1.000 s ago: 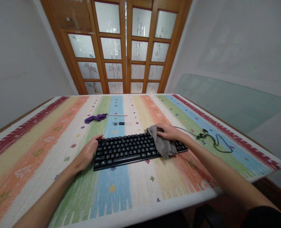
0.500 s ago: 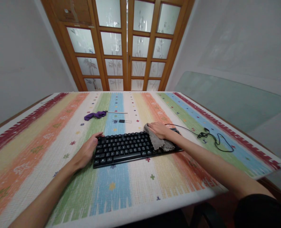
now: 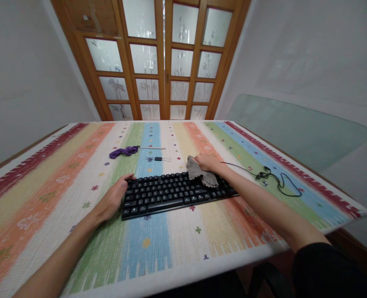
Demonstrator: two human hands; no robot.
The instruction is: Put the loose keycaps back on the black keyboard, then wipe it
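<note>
A black keyboard (image 3: 161,193) lies slightly slanted on the striped tablecloth. My left hand (image 3: 115,198) grips its left end, with the thumb along the back corner and the other fingers mostly hidden at the side. Over the right part of the keys, near the back edge, my right hand (image 3: 208,162) is closed on a grey cloth (image 3: 198,174). The cloth hangs from the fingers, its jagged lower edge over the keys. My right forearm hides the keyboard's back right corner.
Behind the keyboard lie a purple fabric piece (image 3: 123,152) with a thin rod (image 3: 152,148) and a small black tool (image 3: 158,159) with thin wire ends. The black cable (image 3: 276,179) is coiled loosely at the right. The tablecloth's front edge (image 3: 183,273) is near me.
My right hand has moved a little away from me and left, drawing the grey cloth toward the keyboard's back edge and uncovering lower keys. My left hand and the keyboard stay in place.
</note>
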